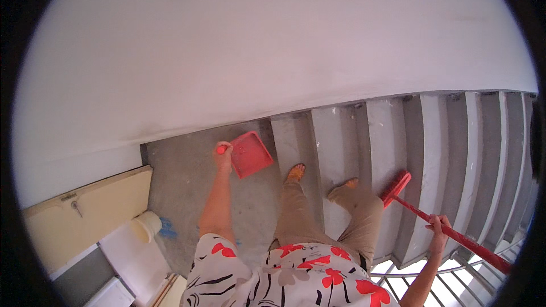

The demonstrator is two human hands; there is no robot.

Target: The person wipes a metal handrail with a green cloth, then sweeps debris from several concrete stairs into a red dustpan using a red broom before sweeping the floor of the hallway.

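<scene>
My left hand [223, 156] is closed around the handle of a red dustpan [251, 155], whose pan hangs over the grey landing beside the lowest stair. A few small specks show in the pan. On the other side, my right hand [438, 226] grips the red stick of a broom [467, 243]. The red broom head [396, 188], with its bristles, is at the steps just beyond my right knee; whether it touches a tread I cannot tell.
Concrete stairs [387, 132] run to the right along a white wall [273, 42]. Metal railing bars [443, 283] line the lower right. A cream door [94, 211] stands at the left, with a cream bucket [146, 226] by it. My sandalled feet [296, 172] are on the steps.
</scene>
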